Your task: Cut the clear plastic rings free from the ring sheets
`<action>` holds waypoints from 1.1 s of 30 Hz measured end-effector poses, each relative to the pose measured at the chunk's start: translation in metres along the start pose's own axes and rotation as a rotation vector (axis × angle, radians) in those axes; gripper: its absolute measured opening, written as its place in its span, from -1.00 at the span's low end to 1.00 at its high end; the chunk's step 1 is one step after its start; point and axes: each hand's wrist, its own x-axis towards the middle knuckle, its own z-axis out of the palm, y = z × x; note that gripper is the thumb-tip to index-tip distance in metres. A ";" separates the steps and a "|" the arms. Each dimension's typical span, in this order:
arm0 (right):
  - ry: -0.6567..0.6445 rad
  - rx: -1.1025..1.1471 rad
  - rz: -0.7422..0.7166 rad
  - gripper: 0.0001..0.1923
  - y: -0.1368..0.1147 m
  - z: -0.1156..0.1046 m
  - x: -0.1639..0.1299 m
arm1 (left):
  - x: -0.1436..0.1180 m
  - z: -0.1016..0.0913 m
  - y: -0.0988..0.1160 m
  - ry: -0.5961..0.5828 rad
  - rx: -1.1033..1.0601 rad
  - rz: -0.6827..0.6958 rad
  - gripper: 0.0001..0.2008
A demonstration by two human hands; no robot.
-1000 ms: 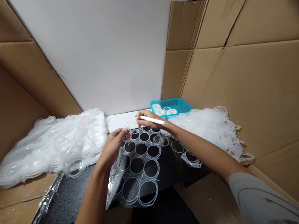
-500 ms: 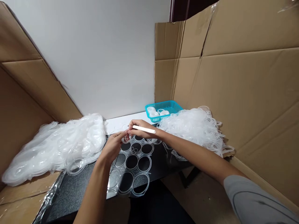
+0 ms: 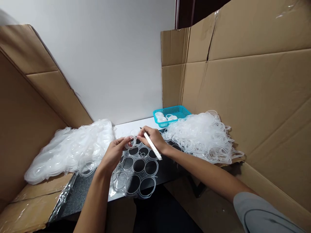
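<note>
My left hand (image 3: 119, 145) is closed on a translucent plastic ring (image 3: 133, 142), pinching it between thumb and fingers. My right hand (image 3: 152, 139) grips a white-handled craft knife (image 3: 153, 147) whose thin dark tip points up and away. The fingertips of that hand are at the right side of the ring. Under both hands lies a clear sheet of joined rings (image 3: 139, 165), spread over the dark table. A small loop of trimmed strip (image 3: 141, 154) rests on the sheet.
To the left is a heap of translucent ring sheets (image 3: 80, 145); to the right, a pile of loose ring scraps (image 3: 201, 137). A turquoise basket (image 3: 179, 108) at the back contains white ring stacks (image 3: 161, 119). Cardboard walls (image 3: 243, 97) flank the dark table (image 3: 82, 191).
My right hand has shifted slightly right and apart from the left, and the knife handle has swung steeper downward. The ring now shows more fully in my left hand. The view has moved a little.
</note>
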 end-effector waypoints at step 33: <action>-0.550 -0.623 0.127 -0.86 0.066 0.023 -0.017 | -0.004 0.012 -0.030 0.204 -0.035 -0.064 -0.61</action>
